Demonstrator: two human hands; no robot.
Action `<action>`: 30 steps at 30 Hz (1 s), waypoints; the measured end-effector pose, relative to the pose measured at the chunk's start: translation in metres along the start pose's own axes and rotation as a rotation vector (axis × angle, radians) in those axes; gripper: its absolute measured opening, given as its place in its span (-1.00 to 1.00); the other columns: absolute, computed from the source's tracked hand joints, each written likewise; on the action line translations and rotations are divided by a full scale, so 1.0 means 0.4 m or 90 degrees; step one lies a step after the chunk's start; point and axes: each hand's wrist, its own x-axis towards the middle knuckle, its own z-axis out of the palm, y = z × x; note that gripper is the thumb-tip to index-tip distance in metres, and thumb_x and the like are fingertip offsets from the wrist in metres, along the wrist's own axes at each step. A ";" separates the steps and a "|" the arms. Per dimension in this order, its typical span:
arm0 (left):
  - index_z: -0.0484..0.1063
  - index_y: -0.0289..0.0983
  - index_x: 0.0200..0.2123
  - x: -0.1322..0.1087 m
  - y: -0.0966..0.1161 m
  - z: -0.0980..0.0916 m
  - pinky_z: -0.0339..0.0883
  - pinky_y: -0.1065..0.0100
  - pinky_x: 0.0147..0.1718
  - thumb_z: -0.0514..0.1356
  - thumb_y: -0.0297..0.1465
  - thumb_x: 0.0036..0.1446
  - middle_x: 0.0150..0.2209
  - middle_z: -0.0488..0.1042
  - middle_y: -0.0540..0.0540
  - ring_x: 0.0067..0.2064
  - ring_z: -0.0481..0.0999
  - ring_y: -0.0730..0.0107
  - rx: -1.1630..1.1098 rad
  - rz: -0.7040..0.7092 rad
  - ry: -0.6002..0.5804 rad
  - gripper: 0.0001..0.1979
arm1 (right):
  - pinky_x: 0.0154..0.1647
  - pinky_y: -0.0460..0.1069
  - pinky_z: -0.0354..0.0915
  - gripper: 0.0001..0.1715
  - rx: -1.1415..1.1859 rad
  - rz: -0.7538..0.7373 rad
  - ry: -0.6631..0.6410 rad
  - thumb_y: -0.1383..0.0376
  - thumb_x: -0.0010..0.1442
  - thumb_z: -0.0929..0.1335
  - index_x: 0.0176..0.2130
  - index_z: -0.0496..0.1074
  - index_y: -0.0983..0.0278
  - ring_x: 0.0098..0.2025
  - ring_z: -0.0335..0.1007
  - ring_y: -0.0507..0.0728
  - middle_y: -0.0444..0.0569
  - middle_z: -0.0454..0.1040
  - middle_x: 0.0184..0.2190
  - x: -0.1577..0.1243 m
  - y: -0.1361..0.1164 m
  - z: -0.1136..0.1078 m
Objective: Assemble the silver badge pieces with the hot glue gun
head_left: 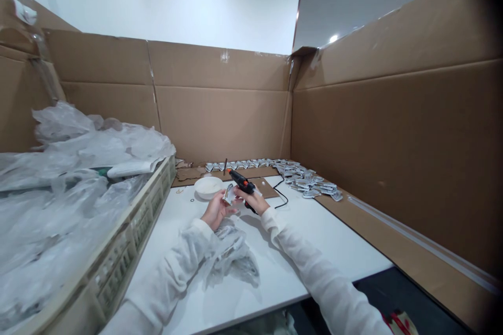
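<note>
My right hand [254,200] is closed around a black glue gun [242,182] with an orange tip, which points up and to the left. In my left hand [216,209] is a small silver-and-white piece [228,194], pinched upright between the fingers. The fingers of both hands almost meet at this piece; whether the right fingers touch it I cannot tell. Below the hands a crumpled clear plastic bag [233,256] lies on the white table [184,293]. Just behind my left hand stands a round white bowl [208,187].
A plastic crate [129,241] heaped with clear bags [78,209] fills the left side. Small silver pieces [310,180] are piled at the back right, with a row along the back edge. A black cord [285,200] curves over the table. Cardboard walls [220,115] enclose the space.
</note>
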 end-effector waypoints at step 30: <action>0.28 -0.28 -0.11 0.010 -0.021 -0.007 0.37 0.18 -0.19 0.04 -0.48 0.11 -0.19 0.41 -0.15 -0.28 0.47 0.35 -0.078 0.053 -0.055 -0.75 | -0.22 -0.04 0.16 -0.71 -0.211 -0.304 0.008 0.44 -0.19 0.24 -0.34 0.28 0.31 -0.25 0.19 0.13 -0.01 0.21 -0.31 -0.010 0.004 0.014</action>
